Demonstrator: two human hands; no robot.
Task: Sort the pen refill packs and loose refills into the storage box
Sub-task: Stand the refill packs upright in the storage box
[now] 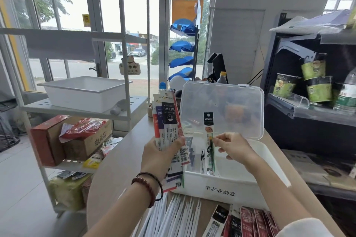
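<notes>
Pinched between thumb and forefinger of the right hand (pixel 235 148), a single pack (pixel 209 131) stands upright over the open box (pixel 227 184). Its lower end reaches down among other packs (pixel 202 157) inside, which are partly hidden by the box wall and by the single pack, so their number cannot be told. Left of that pinch, the left hand (pixel 161 158) grips a fan of packs (pixel 169 119), thumb curled across the front. The rear ones show only as slivers, and little print is readable beyond "DM-2018" on the front one. Behind the pinch the clear lid (pixel 221 106) stands raised, and shapes seen through it are blurred. Below both hands, just before the box's front wall, loose refills (pixel 173 215) lie on the table (pixel 125 159), cut off by the lower edge, as are more packs (pixel 250 221) to their right. The single pack's foot seems to hang clear of the box floor, though the wall hides that spot.
</notes>
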